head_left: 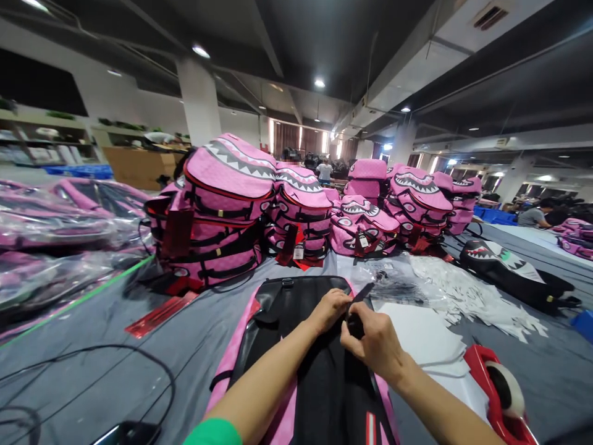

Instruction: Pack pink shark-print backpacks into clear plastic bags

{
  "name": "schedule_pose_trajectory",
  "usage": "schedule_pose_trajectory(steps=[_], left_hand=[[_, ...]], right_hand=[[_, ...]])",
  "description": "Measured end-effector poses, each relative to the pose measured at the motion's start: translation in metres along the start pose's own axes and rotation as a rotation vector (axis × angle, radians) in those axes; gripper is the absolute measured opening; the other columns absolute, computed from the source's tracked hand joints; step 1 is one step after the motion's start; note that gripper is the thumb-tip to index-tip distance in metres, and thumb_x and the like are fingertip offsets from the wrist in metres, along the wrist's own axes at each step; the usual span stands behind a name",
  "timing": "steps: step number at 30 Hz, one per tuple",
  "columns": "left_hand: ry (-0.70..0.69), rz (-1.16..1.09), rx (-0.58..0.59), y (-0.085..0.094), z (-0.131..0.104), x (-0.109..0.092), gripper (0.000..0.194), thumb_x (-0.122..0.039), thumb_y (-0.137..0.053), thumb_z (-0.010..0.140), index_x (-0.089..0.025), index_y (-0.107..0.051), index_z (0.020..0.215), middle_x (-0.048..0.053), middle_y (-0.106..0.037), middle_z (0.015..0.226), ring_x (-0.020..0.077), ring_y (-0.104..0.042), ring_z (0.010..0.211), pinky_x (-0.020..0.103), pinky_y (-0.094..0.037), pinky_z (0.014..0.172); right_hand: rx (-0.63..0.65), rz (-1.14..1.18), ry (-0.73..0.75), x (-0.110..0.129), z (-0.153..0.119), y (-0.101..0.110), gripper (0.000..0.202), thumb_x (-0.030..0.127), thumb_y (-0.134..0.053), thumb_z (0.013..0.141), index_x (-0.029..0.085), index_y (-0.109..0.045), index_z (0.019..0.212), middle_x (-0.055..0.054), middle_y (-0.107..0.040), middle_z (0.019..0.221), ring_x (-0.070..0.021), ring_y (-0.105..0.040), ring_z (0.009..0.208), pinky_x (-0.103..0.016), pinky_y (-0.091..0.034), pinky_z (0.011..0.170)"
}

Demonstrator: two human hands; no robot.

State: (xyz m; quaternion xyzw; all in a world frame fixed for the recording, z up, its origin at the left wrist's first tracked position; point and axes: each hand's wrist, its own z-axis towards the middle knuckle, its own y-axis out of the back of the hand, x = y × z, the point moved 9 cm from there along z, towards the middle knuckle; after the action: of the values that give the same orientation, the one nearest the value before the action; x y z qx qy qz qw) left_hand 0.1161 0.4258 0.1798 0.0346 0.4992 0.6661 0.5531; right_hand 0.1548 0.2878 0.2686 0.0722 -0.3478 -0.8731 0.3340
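Observation:
A pink and black backpack [319,364] lies in front of me with its black back panel and straps facing up. Over its upper right part, my right hand [377,340] is closed on a black strap-like strip [362,295], whose flat end sticks out up and to the right. A dark loop or bunched part of it shows between thumb and fingers. Close beside it, my left hand [331,311] rests on the backpack with its fingers bent together. What those fingers pinch is hidden.
Stacked pink shark-mouth backpacks [227,204] line the far side of the grey table [92,377]. Plastic-wrapped bags [55,228] lie left. To the right are white sheets [419,337], white tags [467,287], a red tape dispenser [486,395] and a black bag [514,272]. A cable [171,377] crosses the left front.

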Motion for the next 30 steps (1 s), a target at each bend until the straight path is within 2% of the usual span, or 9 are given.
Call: schedule_pose_trajectory(steps=[2, 5, 10, 13, 20, 23, 25, 27, 30], left_hand=[[0.018, -0.009, -0.004, 0.004, 0.000, 0.004, 0.018, -0.012, -0.057, 0.085, -0.020, -0.073, 0.088, 0.003, -0.076, 0.092, 0.0191, -0.069, 0.093, 0.037, -0.045, 0.104], [0.043, -0.013, -0.015, 0.017, -0.004, -0.005, 0.015, -0.018, -0.059, 0.088, -0.022, -0.072, 0.093, 0.001, -0.074, 0.086, 0.0176, -0.069, 0.087, 0.035, -0.048, 0.100], [-0.164, -0.010, -0.133, 0.051, -0.008, -0.080, 0.045, -0.039, -0.067, 0.089, -0.018, -0.058, 0.128, 0.012, -0.062, 0.130, 0.0247, -0.056, 0.122, 0.038, -0.043, 0.107], [-0.298, -0.033, -0.004, 0.045, 0.004, -0.110, 0.020, -0.028, -0.054, 0.097, -0.018, -0.065, 0.110, 0.006, -0.069, 0.104, 0.0193, -0.064, 0.101, 0.032, -0.046, 0.099], [-0.073, -0.014, -0.143, 0.081, 0.007, -0.061, 0.017, -0.023, -0.049, 0.095, -0.017, -0.063, 0.087, 0.005, -0.064, 0.084, 0.0182, -0.058, 0.083, 0.032, -0.045, 0.084], [0.020, -0.069, -0.131, 0.078, -0.020, -0.062, 0.021, -0.027, -0.045, 0.095, -0.017, -0.062, 0.090, -0.001, -0.059, 0.070, 0.0141, -0.053, 0.066, 0.026, -0.044, 0.068], [0.116, -0.268, -0.055, 0.055, -0.045, -0.076, 0.024, -0.036, -0.048, 0.093, -0.018, -0.063, 0.087, -0.003, -0.057, 0.063, 0.0124, -0.052, 0.059, 0.024, -0.044, 0.063], [0.308, -0.668, -0.006, 0.022, -0.076, -0.090, 0.032, -0.049, -0.060, 0.084, -0.017, -0.063, 0.079, -0.001, -0.060, 0.067, 0.0139, -0.055, 0.064, 0.025, -0.046, 0.066], [0.746, -1.139, -0.178, -0.022, -0.133, -0.095, 0.046, -0.062, -0.070, 0.071, -0.017, -0.063, 0.075, 0.001, -0.057, 0.060, 0.0168, -0.055, 0.060, 0.031, -0.047, 0.063]], right_hand=[[-0.049, 0.069, 0.006, 0.012, -0.004, 0.017, 0.007, 0.022, -0.055, 0.086, 0.020, -0.055, 0.093, 0.001, -0.063, 0.069, -0.0106, -0.058, 0.049, -0.020, -0.042, 0.051], [-0.101, 0.171, -0.177, -0.007, -0.010, 0.043, 0.009, 0.029, -0.058, 0.089, 0.021, -0.057, 0.091, 0.004, -0.061, 0.066, -0.0094, -0.056, 0.048, -0.018, -0.042, 0.047], [-0.064, 0.245, -0.412, -0.053, -0.012, 0.062, 0.025, 0.045, -0.063, 0.087, 0.020, -0.059, 0.088, 0.002, -0.062, 0.066, -0.0134, -0.059, 0.055, -0.022, -0.045, 0.051], [-0.003, 0.328, -0.401, -0.057, 0.004, 0.065, 0.031, 0.050, -0.064, 0.086, 0.020, -0.060, 0.092, 0.001, -0.062, 0.069, -0.0138, -0.057, 0.058, -0.023, -0.044, 0.055], [0.077, 0.492, -0.464, -0.093, 0.037, 0.077, 0.049, 0.065, -0.062, 0.083, 0.019, -0.057, 0.097, 0.003, -0.052, 0.069, -0.0118, -0.047, 0.056, -0.024, -0.040, 0.050], [0.178, 0.545, -0.388, -0.108, 0.057, 0.062, 0.053, 0.065, -0.060, 0.085, 0.018, -0.055, 0.108, 0.003, -0.052, 0.073, -0.0117, -0.046, 0.057, -0.024, -0.040, 0.050], [0.207, 0.510, -0.308, -0.116, 0.074, 0.042, 0.050, 0.062, -0.059, 0.087, 0.019, -0.055, 0.112, 0.002, -0.054, 0.077, -0.0125, -0.048, 0.061, -0.024, -0.041, 0.055], [0.272, 0.337, -0.240, -0.121, 0.089, 0.005, 0.043, 0.056, -0.059, 0.090, 0.019, -0.057, 0.111, 0.002, -0.055, 0.078, -0.0136, -0.050, 0.066, -0.025, -0.042, 0.061], [0.450, 0.102, -0.159, -0.116, 0.096, -0.071, 0.033, 0.047, -0.071, 0.086, 0.020, -0.063, 0.104, -0.001, -0.059, 0.086, -0.0156, -0.056, 0.075, -0.026, -0.045, 0.068]])
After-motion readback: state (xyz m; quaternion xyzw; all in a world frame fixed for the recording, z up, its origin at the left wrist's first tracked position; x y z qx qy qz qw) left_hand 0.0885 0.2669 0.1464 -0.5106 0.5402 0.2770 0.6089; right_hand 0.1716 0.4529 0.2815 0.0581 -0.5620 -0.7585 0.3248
